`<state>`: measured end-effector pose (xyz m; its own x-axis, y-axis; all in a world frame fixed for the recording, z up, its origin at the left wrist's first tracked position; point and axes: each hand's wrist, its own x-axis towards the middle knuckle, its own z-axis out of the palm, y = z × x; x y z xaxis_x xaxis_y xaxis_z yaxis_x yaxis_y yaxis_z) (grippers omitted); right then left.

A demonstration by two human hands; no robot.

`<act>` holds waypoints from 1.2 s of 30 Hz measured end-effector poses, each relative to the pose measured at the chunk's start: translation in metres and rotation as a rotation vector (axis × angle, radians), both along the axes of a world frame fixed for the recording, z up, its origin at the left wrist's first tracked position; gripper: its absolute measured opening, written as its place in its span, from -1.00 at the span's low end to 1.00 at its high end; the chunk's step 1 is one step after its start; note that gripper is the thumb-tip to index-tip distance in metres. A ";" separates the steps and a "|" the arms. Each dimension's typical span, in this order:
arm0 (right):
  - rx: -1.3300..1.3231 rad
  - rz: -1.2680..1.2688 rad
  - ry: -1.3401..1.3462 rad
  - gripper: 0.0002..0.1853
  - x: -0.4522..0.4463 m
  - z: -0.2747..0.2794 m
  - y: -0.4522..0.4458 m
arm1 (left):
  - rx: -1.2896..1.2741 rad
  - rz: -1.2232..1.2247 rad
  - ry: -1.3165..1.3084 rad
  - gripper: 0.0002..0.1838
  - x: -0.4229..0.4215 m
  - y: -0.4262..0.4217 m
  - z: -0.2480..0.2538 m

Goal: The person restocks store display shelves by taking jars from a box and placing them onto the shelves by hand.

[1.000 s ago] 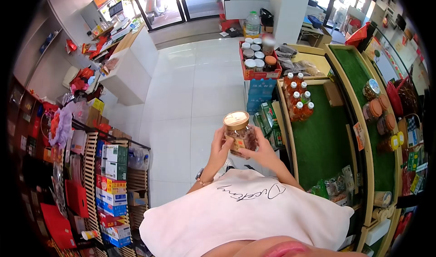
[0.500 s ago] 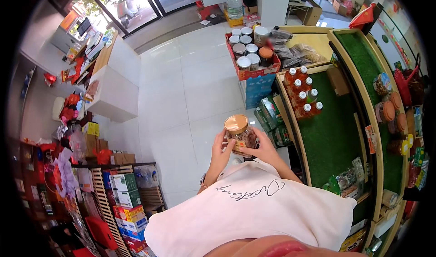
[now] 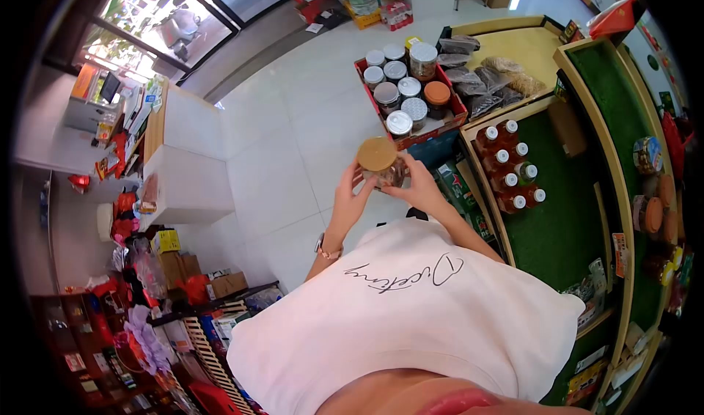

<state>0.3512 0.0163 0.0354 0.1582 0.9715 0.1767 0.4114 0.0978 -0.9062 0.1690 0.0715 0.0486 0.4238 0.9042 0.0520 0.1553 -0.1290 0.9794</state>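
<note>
Between my two hands is a clear jar (image 3: 386, 177) with a round gold-orange lid (image 3: 377, 153). My left hand (image 3: 355, 190) wraps its left side, and my right hand (image 3: 416, 184) grips the right side. The jar is held upright in front of my chest, its contents brownish and partly covered by my fingers. Just beyond it stands a red-edged carton (image 3: 458, 114) full of lidded jars, among them a dark jar with an orange lid (image 3: 437, 94).
To my right is a wooden display stand lined with green turf (image 3: 546, 228), bearing several red-orange bottles (image 3: 506, 158). Dark packed bags (image 3: 469, 78) lie behind the carton. A white counter (image 3: 191, 184) stands to the left on the tiled floor (image 3: 275, 158). Stacked goods fill the lower left.
The jar and both hands have moved up and away from my body, closer to the carton of jars. My view has shifted, and the shelves sit nearer. The grip stays on.
</note>
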 end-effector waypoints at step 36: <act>-0.006 -1.465 0.393 -0.06 0.070 -0.250 0.226 | -0.027 -1.659 0.220 -0.55 0.325 0.323 -0.207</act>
